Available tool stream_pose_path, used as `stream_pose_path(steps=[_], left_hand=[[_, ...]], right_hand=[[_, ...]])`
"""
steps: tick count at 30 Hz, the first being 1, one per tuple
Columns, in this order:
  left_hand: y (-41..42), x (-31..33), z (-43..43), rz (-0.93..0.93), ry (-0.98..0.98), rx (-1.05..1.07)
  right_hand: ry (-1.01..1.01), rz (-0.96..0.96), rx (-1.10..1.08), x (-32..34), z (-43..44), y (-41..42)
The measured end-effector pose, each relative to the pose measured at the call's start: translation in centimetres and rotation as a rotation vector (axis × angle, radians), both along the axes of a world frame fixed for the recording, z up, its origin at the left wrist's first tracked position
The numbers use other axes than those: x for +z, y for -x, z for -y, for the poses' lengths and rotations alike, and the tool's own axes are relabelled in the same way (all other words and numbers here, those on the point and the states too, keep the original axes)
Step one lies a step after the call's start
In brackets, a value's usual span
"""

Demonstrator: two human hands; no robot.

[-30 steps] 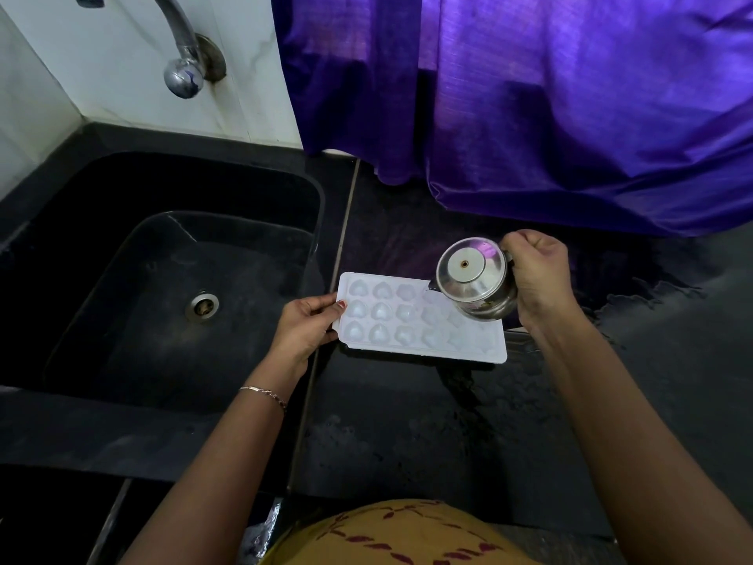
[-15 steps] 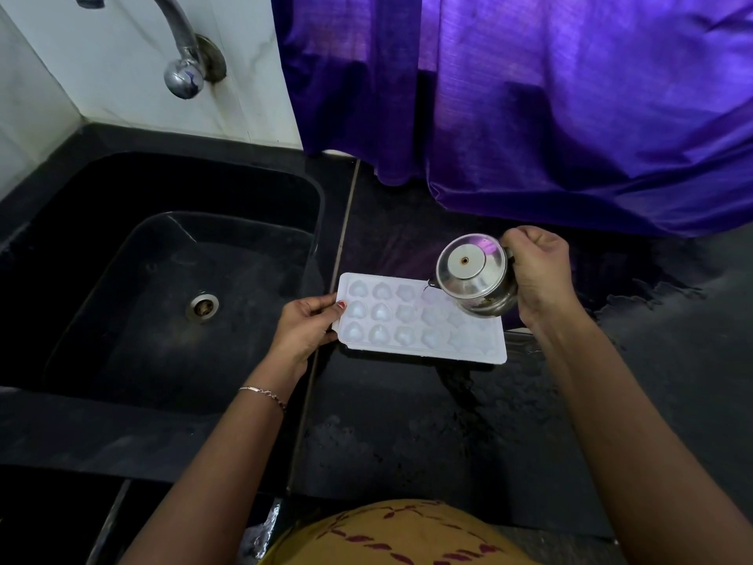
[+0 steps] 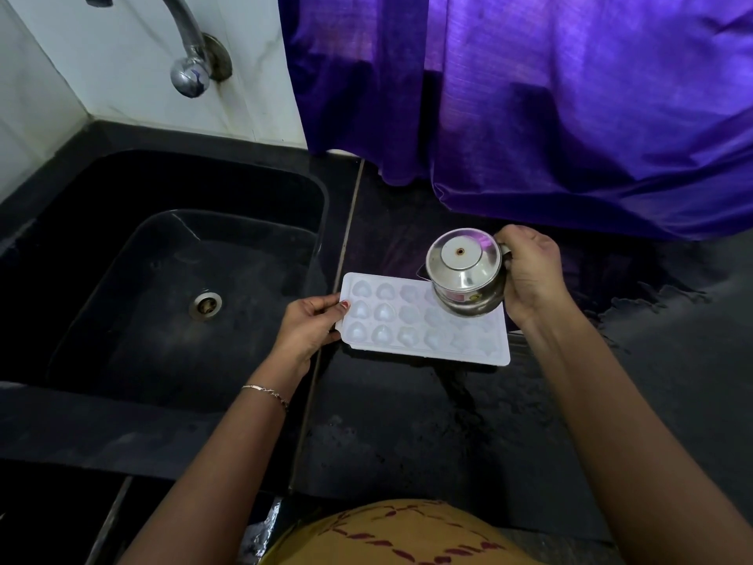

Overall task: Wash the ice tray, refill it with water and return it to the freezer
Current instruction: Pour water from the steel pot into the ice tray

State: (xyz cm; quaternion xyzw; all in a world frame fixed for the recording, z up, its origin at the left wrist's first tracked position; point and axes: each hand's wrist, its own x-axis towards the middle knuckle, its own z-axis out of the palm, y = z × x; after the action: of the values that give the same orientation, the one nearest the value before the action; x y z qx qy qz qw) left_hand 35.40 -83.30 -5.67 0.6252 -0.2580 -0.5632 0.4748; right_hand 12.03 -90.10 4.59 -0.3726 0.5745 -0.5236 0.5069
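1. The white ice tray [image 3: 407,318] lies on the black counter [image 3: 407,434], its left end just beside the sink's [image 3: 244,185] right rim.
2. The left hand [image 3: 307,326] pinches the tray's left edge.
3. The right hand [image 3: 529,275] grips a steel jug [image 3: 464,271], tilted above the tray's far right corner.
4. Wet counter stretches from the tray to the front edge, and a purple curtain [image 3: 570,116] overhangs the back edge.

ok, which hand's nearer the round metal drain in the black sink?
Left. The left hand holds the white plastic ice tray's near-sink edge, right of the round metal drain; right hand holds the steel jug farther right.
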Motion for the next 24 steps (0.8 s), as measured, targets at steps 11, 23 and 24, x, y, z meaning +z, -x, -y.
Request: stream_pose_path(steps=[11,23,24], left_hand=[[-0.1,-0.1,0.1,0.002,-0.011,-0.002],[-0.7,0.3,-0.1,-0.025,-0.033,-0.065],[-0.7,0.3,-0.1,-0.027,-0.034,-0.064]], right_hand=[[0.036,-0.171,0.076,-0.1,0.3,-1.5],[0.068,-0.229,0.084,-0.1,0.4,-1.7],[0.068,-0.236,0.086,-0.1,0.4,-1.7]])
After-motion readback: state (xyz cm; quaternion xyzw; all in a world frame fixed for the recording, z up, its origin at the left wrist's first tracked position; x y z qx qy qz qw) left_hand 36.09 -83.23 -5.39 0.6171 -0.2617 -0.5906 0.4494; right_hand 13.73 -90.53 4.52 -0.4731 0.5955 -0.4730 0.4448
